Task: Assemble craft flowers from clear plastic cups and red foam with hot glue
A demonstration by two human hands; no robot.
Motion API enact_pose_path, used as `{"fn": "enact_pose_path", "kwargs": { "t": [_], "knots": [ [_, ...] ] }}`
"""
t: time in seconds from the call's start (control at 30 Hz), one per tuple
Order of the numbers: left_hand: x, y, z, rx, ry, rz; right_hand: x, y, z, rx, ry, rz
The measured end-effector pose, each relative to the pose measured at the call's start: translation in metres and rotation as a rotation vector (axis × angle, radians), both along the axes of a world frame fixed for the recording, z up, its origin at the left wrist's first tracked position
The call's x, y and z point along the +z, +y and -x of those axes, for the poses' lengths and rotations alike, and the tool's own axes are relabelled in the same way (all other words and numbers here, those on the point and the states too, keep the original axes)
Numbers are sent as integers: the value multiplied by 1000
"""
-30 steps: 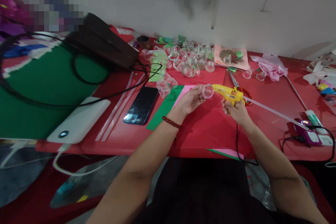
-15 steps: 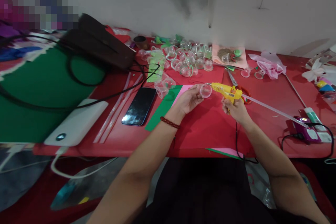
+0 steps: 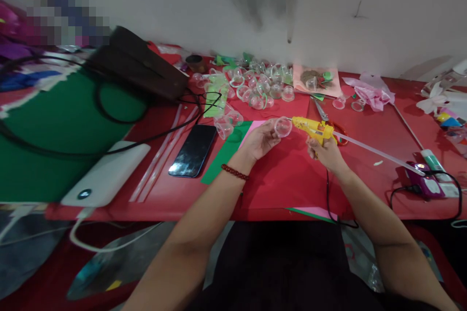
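Note:
My left hand (image 3: 261,140) holds a small clear plastic cup (image 3: 283,127) by its side, its round rim turned toward me. My right hand (image 3: 324,149) is wrapped round the handle of a yellow hot glue gun (image 3: 312,127). The gun's nozzle points left and sits at the cup's rim; I cannot tell whether they touch. A long translucent glue stick (image 3: 375,150) juts from the gun's back. Beneath both hands lies red paper (image 3: 284,175), over green (image 3: 228,155) and pink sheets.
Several clear cups (image 3: 260,88) are heaped at the back. A phone (image 3: 193,150), spare glue sticks (image 3: 156,155) and a white power bank (image 3: 107,175) lie left. Scissors (image 3: 321,108) rest behind the gun. Black cable loops (image 3: 98,102) hang at left. A purple power socket (image 3: 425,180) sits right.
The view has shifted slightly. My hands keep their hold on the cup and the glue gun, with the nozzle staying at the rim.

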State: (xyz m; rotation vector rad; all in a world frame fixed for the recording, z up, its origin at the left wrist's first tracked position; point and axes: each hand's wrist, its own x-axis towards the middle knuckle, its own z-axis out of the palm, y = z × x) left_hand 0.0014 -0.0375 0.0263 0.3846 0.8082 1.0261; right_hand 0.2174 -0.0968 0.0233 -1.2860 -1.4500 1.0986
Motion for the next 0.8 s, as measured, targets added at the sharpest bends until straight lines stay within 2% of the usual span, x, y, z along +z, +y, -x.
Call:
{"fn": "enact_pose_path", "kwargs": {
  "t": [0.37, 0.8],
  "knots": [
    [-4, 4, 3, 26, -9, 37, -1, 1, 0, -6, 20, -2],
    [1, 6, 5, 83, -38, 96, 4, -1, 0, -8, -2, -3]
  ]
}}
